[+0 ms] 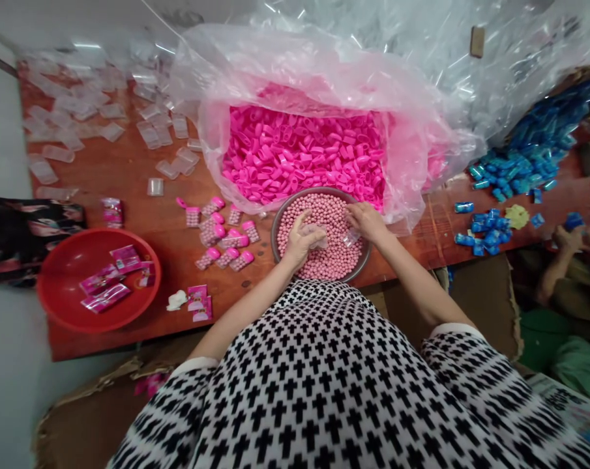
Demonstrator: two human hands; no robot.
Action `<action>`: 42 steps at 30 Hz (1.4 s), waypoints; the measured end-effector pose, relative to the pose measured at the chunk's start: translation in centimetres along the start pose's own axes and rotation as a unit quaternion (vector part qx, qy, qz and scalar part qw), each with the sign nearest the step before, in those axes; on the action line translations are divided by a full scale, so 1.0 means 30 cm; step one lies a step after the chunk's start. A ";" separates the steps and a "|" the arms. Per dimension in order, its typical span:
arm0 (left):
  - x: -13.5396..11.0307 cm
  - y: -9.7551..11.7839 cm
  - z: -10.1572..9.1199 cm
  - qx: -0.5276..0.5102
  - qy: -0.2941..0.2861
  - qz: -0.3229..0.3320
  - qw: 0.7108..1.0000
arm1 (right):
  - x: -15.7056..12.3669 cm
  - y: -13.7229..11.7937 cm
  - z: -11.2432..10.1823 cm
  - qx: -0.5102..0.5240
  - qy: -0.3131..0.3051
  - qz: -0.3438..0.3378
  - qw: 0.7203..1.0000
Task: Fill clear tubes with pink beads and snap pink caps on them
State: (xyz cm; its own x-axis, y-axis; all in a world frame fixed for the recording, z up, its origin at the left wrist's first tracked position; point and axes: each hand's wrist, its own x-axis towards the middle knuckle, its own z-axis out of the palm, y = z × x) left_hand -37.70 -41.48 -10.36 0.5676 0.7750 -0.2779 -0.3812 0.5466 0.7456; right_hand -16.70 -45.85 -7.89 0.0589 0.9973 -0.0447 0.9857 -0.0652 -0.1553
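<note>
Both my hands are over a dark round bowl [368, 259] full of small pink balls [326, 264]. My left hand [298, 242] is closed around a small clear plastic container [317, 236] at the bowl's left side. At the right side, my right hand [366, 221] pinches another clear container [351, 237], its mouth low among the balls. Left of the bowl lie several small containers [209, 231] filled with pink balls and topped with bright pink caps.
Behind the bowl, a plastic bag [402, 176] holds loose pink caps [299, 153]. Empty clear containers [150, 133] lie at back left. A red basin [50, 286] holds pink packets. Blue wrapped pieces [493, 228] lie right, near another person's hands [571, 240].
</note>
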 end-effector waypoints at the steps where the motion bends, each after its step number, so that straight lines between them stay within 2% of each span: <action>1: 0.004 -0.009 0.002 0.006 0.007 0.012 1.000 | -0.012 -0.019 0.003 0.035 0.025 0.020 0.999; 6: 0.011 -0.038 0.011 0.059 -0.004 0.068 0.996 | -0.092 -0.181 0.022 0.206 0.098 0.082 0.970; 10: 0.002 -0.022 -0.003 0.169 -0.024 0.120 0.978 | -0.147 -0.264 0.029 0.342 0.084 0.094 0.931; 14: -0.004 0.009 -0.031 0.213 -0.062 0.131 0.966 | -0.170 -0.235 0.039 0.459 0.044 0.057 0.886; 18: -0.013 0.024 -0.042 0.167 -0.142 0.099 0.971 | -0.153 -0.189 0.048 0.561 0.003 0.033 0.827; 21: -0.032 0.022 -0.032 0.118 -0.184 0.060 0.974 | -0.132 -0.189 0.036 0.576 -0.027 -0.001 0.817; 24: -0.054 0.016 -0.016 0.101 -0.166 0.062 0.979 | -0.124 -0.212 0.024 0.594 -0.059 -0.042 0.801; 27: -0.063 0.012 -0.005 0.139 -0.122 0.084 0.979 | -0.135 -0.244 0.025 0.609 -0.104 -0.036 0.785; 30: -0.050 0.007 -0.002 0.212 -0.112 0.079 0.968 | -0.152 -0.279 0.029 0.581 -0.102 -0.020 0.808; 33: -0.024 0.001 -0.005 0.294 -0.095 0.094 0.946 | -0.157 -0.299 0.012 0.500 -0.036 -0.040 0.864; 36: 0.005 0.005 -0.029 0.368 -0.033 0.156 0.916 | -0.142 -0.276 -0.032 0.344 0.014 -0.055 0.937; 38: 0.025 0.010 -0.063 0.408 0.018 0.189 0.893 | -0.122 -0.237 -0.063 0.205 0.017 -0.037 0.978; 40: 0.048 0.009 -0.105 0.441 0.062 0.204 0.872 | -0.096 -0.197 -0.077 0.071 -0.005 0.001 0.997; 42: 0.073 -0.005 -0.139 0.460 0.086 0.210 0.858 | -0.065 -0.178 -0.064 -0.026 -0.039 0.033 0.998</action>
State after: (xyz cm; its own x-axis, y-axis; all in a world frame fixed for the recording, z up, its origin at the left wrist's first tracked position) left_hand -39.45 -38.54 -13.61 0.3748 0.9211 0.1058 0.2566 -0.2128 0.9428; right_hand -21.79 -47.38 -5.07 0.1133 0.9851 -0.1296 0.9871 -0.1265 -0.0983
